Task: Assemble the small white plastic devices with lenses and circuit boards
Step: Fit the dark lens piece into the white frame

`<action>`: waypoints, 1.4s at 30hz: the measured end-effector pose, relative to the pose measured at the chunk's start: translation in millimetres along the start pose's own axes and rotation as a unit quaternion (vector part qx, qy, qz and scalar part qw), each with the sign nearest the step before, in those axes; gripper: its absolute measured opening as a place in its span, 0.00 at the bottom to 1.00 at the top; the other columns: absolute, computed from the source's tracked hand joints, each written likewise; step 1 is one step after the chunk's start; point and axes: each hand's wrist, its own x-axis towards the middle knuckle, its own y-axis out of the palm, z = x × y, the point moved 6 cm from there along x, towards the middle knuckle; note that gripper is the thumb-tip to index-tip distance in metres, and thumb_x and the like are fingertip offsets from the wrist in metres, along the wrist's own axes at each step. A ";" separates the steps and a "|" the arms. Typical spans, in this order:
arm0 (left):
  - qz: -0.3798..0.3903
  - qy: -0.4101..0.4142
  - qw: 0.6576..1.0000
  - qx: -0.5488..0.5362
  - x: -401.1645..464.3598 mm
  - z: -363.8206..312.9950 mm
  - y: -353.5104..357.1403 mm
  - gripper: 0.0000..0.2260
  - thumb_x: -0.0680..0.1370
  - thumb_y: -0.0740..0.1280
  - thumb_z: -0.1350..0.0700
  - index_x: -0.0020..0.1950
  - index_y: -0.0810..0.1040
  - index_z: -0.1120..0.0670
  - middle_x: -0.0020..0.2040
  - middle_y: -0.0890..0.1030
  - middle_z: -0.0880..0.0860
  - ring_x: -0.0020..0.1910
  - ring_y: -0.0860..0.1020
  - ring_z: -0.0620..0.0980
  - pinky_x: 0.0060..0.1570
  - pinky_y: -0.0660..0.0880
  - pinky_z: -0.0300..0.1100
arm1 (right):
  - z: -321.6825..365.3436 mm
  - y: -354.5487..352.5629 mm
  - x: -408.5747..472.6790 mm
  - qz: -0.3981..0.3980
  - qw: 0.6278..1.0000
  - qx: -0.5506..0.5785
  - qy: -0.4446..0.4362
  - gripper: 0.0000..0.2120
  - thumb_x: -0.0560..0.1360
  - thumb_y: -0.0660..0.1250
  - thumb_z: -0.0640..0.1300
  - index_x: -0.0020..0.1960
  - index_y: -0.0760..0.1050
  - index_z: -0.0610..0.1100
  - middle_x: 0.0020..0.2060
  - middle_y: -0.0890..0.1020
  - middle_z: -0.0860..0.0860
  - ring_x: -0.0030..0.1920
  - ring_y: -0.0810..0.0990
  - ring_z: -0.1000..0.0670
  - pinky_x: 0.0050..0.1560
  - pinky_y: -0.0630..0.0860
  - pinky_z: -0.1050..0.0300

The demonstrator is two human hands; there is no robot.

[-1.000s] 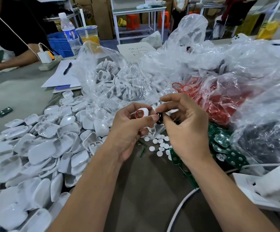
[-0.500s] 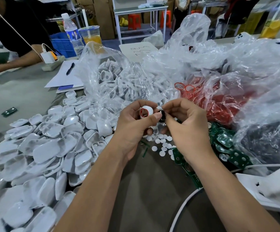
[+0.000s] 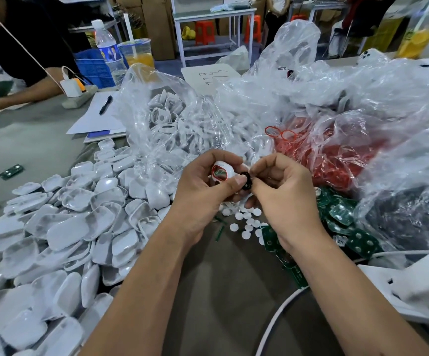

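Moved: both hands sit closer together vs 1 s ago; I see white shell turned, red-rimmed lens facing cam.
L hand (image 3: 200, 194): fingers curled tight on white shell (image 3: 225, 172), held above table, centre.
R hand (image 3: 282, 191): thumb + forefinger pinched on black ring (image 3: 246, 181), touching shell's right edge.
Below: white discs (image 3: 244, 222), green boards (image 3: 341, 214).
Left: shell pile (image 3: 74, 222).

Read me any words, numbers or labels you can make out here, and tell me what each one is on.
None reads for certain.
White sheet: handwritten marks, perhaps digits, too scrawled to read.
Water bottle: blue label with a picture, wording too small.
Green circuit boards: white print, too small.
Yellow bag: blurred print.
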 end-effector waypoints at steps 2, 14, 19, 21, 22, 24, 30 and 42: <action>-0.012 0.000 1.000 -0.007 0.0 -0.2 -0.9 0.09 0.76 0.71 0.71 0.53 0.80 0.59 0.44 0.83 0.53 0.39 0.81 0.52 0.40 0.80 0.42 | -0.8 0.7 -0.1 0.004 0.999 0.030 0.019 0.12 0.76 0.67 0.27 0.41 0.79 0.42 0.35 0.85 0.45 0.30 0.84 0.46 0.30 0.79 0.57; -0.053 -0.009 0.998 0.019 1.6 8.8 -6.0 0.09 0.77 0.72 0.67 0.55 0.82 0.58 0.44 0.82 0.54 0.39 0.80 0.50 0.40 0.78 0.41 | -4.1 -3.2 -0.7 -0.030 0.998 0.014 0.053 0.06 0.76 0.76 0.35 0.46 0.86 0.45 0.39 0.88 0.48 0.39 0.88 0.47 0.31 0.78 0.60; -0.006 -0.020 1.000 -0.017 0.4 9.4 4.1 0.17 0.78 0.66 0.71 0.63 0.81 0.57 0.49 0.82 0.56 0.44 0.82 0.49 0.44 0.80 0.39 | -3.6 -3.5 0.2 -0.032 0.997 0.043 0.061 0.07 0.75 0.75 0.33 0.45 0.86 0.44 0.40 0.89 0.47 0.37 0.87 0.49 0.31 0.79 0.61; -0.006 -0.015 1.000 0.017 0.3 8.4 5.2 0.19 0.79 0.65 0.73 0.65 0.81 0.56 0.49 0.83 0.57 0.44 0.83 0.49 0.45 0.81 0.40 | -2.3 -2.6 0.2 -0.025 0.996 0.053 0.065 0.07 0.76 0.75 0.32 0.45 0.86 0.44 0.39 0.88 0.47 0.35 0.86 0.50 0.31 0.78 0.62; -0.004 -0.012 0.999 0.032 0.5 7.7 5.9 0.19 0.79 0.66 0.73 0.66 0.81 0.56 0.49 0.84 0.58 0.44 0.83 0.49 0.46 0.81 0.40 | -2.3 -2.7 0.4 -0.023 0.996 0.056 0.069 0.08 0.76 0.74 0.32 0.45 0.86 0.44 0.39 0.88 0.46 0.34 0.85 0.51 0.31 0.78 0.62; 0.002 -0.006 0.999 0.049 1.2 6.1 7.5 0.20 0.79 0.67 0.73 0.68 0.79 0.57 0.51 0.85 0.61 0.45 0.84 0.49 0.48 0.81 0.41 | -3.2 -3.0 1.3 -0.019 0.995 0.061 0.082 0.09 0.77 0.72 0.32 0.46 0.86 0.44 0.40 0.88 0.46 0.33 0.85 0.51 0.30 0.77 0.63; 0.003 0.010 0.995 0.098 0.4 7.5 8.1 0.24 0.78 0.67 0.74 0.70 0.79 0.55 0.52 0.87 0.55 0.46 0.87 0.51 0.47 0.82 0.40 | -4.3 0.3 -0.8 -0.006 0.991 0.101 0.090 0.02 0.77 0.74 0.35 0.48 0.85 0.39 0.36 0.87 0.43 0.30 0.84 0.51 0.29 0.77 0.63; -0.035 -0.002 0.990 0.134 -1.3 5.4 -3.5 0.17 0.72 0.72 0.61 0.58 0.85 0.46 0.48 0.85 0.51 0.47 0.86 0.52 0.50 0.84 0.50 | -2.6 -4.6 1.4 -0.015 0.996 0.060 0.068 0.11 0.70 0.79 0.33 0.49 0.83 0.43 0.41 0.88 0.45 0.39 0.87 0.50 0.35 0.79 0.63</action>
